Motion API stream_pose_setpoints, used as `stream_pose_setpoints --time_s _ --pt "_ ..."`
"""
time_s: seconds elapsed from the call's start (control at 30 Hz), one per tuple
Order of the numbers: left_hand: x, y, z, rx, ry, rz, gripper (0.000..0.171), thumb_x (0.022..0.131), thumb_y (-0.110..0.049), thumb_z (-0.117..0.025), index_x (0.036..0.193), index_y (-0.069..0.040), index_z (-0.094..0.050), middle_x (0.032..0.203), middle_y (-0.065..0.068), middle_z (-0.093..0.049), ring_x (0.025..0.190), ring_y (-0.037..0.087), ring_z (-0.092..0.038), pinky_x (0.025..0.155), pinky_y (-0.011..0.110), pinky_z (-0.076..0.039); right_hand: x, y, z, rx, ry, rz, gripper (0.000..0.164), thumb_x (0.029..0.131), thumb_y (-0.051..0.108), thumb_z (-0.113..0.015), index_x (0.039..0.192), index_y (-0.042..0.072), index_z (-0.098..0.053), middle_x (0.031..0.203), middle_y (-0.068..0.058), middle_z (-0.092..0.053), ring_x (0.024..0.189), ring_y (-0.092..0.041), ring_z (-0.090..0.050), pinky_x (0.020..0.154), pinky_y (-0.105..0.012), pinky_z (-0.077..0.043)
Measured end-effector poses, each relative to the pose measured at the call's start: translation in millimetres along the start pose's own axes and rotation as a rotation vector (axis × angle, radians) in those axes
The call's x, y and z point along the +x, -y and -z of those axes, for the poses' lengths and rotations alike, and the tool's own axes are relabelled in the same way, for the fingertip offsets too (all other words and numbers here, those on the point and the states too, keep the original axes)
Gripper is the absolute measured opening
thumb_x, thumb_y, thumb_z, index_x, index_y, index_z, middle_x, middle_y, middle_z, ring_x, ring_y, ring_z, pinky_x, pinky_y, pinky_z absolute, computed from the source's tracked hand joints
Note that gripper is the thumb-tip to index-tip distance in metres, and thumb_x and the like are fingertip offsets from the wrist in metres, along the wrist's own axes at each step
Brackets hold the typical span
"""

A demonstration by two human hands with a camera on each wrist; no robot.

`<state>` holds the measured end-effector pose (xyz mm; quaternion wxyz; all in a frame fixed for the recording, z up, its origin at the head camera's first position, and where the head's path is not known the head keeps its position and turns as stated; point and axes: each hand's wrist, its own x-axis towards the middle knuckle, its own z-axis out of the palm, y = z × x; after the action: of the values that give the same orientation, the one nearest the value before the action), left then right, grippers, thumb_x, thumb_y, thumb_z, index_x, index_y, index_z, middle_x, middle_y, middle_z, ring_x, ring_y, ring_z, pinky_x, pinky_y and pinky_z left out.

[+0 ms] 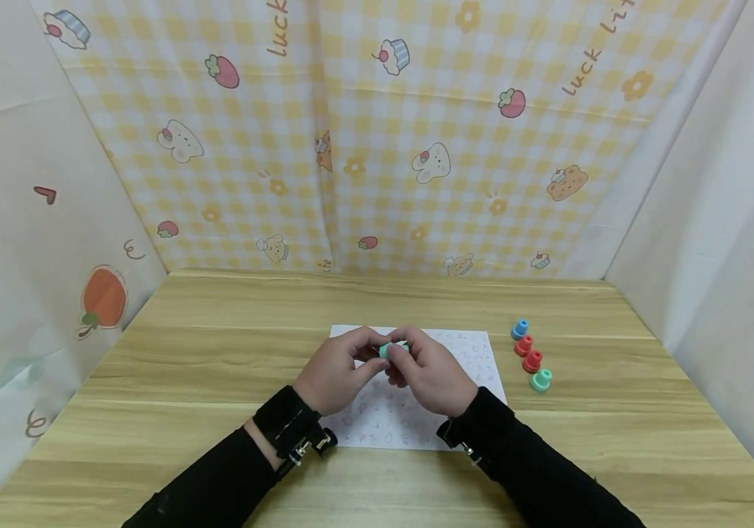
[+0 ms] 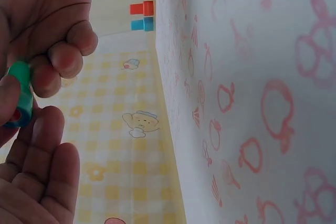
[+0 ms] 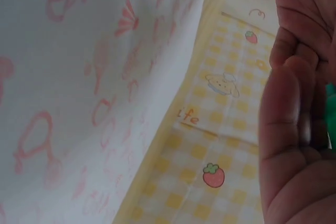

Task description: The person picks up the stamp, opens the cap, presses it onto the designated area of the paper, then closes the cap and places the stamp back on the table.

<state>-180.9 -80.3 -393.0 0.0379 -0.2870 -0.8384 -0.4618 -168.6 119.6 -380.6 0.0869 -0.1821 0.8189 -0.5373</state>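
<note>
Both hands meet over a white sheet of paper (image 1: 383, 425) printed with small pink and red fruit-like shapes. Between their fingertips is a small green toy stamp (image 1: 384, 352), partly covered by the fingers. My left hand (image 1: 332, 372) pinches it from the left with thumb and fingers. From the other side my right hand (image 1: 441, 375) grips it, thumb across the top. In the left wrist view the green stamp (image 2: 22, 90) shows a narrow handle and a wider end with a bit of red. Only a green edge of it shows in the right wrist view.
To the right of the paper, a blue stamp (image 1: 520, 329), two red stamps (image 1: 524, 345) and another green stamp (image 1: 540, 380) stand in a row on the wooden table (image 1: 218, 330). A yellow checked curtain (image 1: 377, 147) hangs behind, with white cloth at both sides.
</note>
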Motion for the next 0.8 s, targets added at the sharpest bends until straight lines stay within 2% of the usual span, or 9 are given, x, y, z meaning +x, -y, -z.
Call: stream_pose_setpoints --time_s 0.17,0.37,0.53,0.8 --pt "-0.7 -1.3 0.6 -0.016 0.044 0.016 0.02 0.1 -0.014 -0.073 0.119 -0.015 -0.069 0.116 -0.001 -0.075 0.101 0.01 -0.074 0.093 0.031 -0.059 0.3 -2.0 -4.1 0.003 -0.015 0.003 0.018 0.113 0.015 -0.048 0.119 0.001 -0.057 0.089 -0.018 -0.071 0.078 -0.015 -0.065 0.074 -0.024 -0.057" --pt "-0.7 -3.0 2.6 -0.033 0.046 0.059 0.012 0.099 -0.017 -0.074 0.11 -0.018 -0.069 0.111 -0.005 -0.076 0.099 0.008 -0.073 0.094 0.033 -0.057 -0.3 -1.2 -6.1 0.024 -0.026 0.009 0.013 0.111 0.011 -0.051 0.115 -0.001 -0.056 0.098 -0.012 -0.072 0.081 -0.014 -0.066 0.075 -0.023 -0.057" --pt "-0.4 -0.9 3.5 -0.06 0.053 0.068 0.009 0.098 -0.015 -0.075 0.105 -0.018 -0.069 0.105 -0.005 -0.075 0.095 0.005 -0.071 0.091 0.03 -0.057 -0.7 -2.2 -6.8 0.016 -0.02 0.021 0.014 0.112 0.011 -0.05 0.114 0.0 -0.057 0.1 -0.014 -0.073 0.081 -0.014 -0.067 0.075 -0.023 -0.058" --pt "-0.2 2.9 5.3 -0.093 0.066 0.035 0.009 0.098 -0.016 -0.075 0.099 -0.014 -0.066 0.105 -0.001 -0.075 0.096 0.007 -0.07 0.09 0.027 -0.055 0.1 -4.0 -7.5 0.038 0.001 0.033 0.014 0.112 0.01 -0.048 0.112 0.0 -0.058 0.1 -0.025 -0.071 0.079 -0.015 -0.066 0.073 -0.023 -0.058"
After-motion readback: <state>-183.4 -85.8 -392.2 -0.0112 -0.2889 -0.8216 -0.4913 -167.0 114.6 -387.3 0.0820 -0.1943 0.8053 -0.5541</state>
